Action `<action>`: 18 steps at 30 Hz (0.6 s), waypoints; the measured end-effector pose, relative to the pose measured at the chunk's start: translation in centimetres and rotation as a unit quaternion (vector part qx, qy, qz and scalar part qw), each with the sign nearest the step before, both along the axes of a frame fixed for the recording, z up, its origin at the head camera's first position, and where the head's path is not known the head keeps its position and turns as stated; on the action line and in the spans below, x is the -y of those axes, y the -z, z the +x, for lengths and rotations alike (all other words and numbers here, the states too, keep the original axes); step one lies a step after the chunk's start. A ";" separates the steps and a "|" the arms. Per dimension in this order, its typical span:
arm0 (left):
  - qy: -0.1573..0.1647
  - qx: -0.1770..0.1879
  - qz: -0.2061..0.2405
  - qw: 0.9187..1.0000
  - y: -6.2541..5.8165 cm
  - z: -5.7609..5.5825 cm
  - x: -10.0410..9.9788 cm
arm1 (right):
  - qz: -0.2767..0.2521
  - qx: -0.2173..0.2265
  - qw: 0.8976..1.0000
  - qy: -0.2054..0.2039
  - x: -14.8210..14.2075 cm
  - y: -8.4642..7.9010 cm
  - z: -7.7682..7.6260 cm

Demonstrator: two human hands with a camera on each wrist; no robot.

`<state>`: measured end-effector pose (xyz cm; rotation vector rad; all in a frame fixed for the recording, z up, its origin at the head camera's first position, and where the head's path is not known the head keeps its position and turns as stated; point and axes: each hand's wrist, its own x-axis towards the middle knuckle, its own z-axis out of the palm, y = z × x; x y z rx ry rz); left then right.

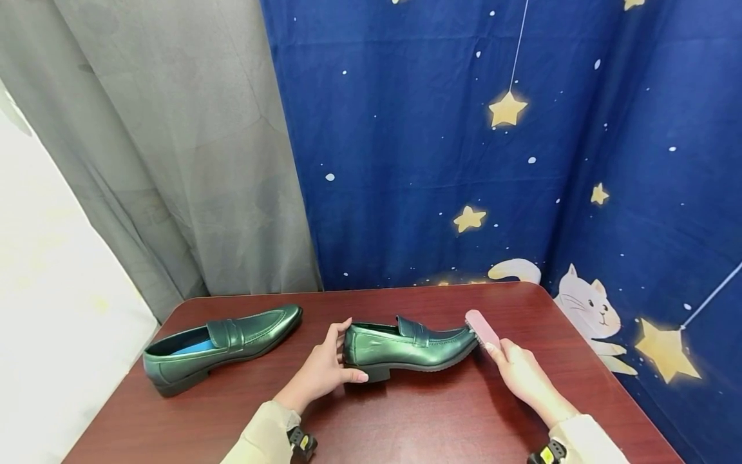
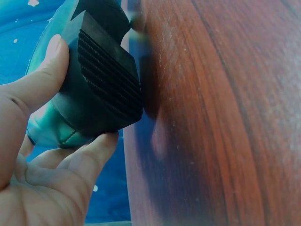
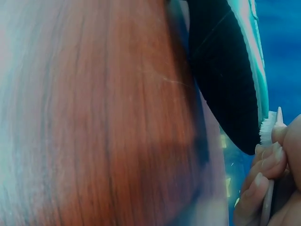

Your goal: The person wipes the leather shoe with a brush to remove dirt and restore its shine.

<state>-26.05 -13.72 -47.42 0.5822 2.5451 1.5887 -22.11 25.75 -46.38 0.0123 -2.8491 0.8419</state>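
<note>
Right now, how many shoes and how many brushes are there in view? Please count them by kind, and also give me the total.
Green shoes: 2
Pink brush: 1
Total: 3

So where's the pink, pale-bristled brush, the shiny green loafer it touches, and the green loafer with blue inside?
Pink, pale-bristled brush (image 1: 482, 328): head view, its flat back.
Shiny green loafer it touches (image 1: 413, 352): head view, side of the upper.
Green loafer with blue inside (image 1: 223, 356): head view, side of the upper.
</note>
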 end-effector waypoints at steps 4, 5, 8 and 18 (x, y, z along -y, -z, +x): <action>0.000 0.004 0.015 1.000 -0.2 0.1 0.0 | -0.007 -0.001 1.000 0.004 -0.3 0.0 -0.1; 0.000 0.005 0.018 1.000 -0.2 0.2 0.0 | -0.008 0.000 1.000 0.005 -0.3 -0.1 -0.1; 0.001 0.005 0.020 1.000 -0.3 0.2 0.0 | -0.003 -0.002 1.000 0.008 -0.5 -0.1 -0.1; -0.005 0.002 -0.004 1.000 0.0 0.1 0.0 | 0.000 0.006 1.000 0.006 -0.2 -0.3 0.0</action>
